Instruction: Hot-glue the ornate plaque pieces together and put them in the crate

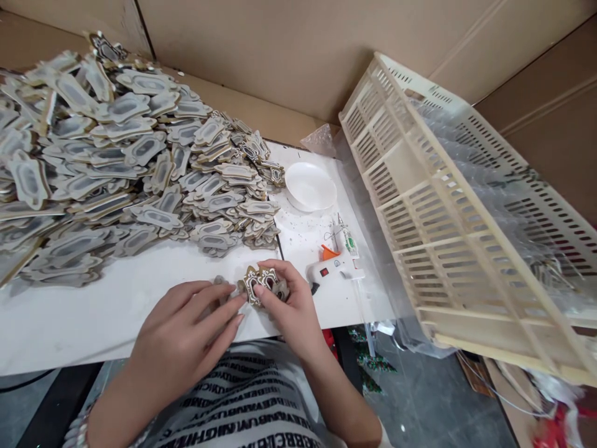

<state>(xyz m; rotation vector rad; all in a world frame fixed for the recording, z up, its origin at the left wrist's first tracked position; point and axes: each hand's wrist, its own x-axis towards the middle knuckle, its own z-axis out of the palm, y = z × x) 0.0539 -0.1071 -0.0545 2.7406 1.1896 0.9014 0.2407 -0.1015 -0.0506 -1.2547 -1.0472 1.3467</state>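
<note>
Both my hands meet over a small ornate gold-and-dark cut-out piece (259,281) at the front edge of the white table (93,311). My right hand (286,305) curls its fingers around the piece and holds it. My left hand (186,333) pinches the piece's left end, with a grey backing piece (220,282) peeking out behind the fingers. A large heap of similar grey-faced pieces (116,162) covers the table's left and far side.
A white glue gun (336,266) with an orange trigger lies just right of my hands. A white round dish (310,186) sits behind it. A cream slatted plastic crate (457,218), lined with bubble wrap, leans at the right. Cardboard walls stand behind.
</note>
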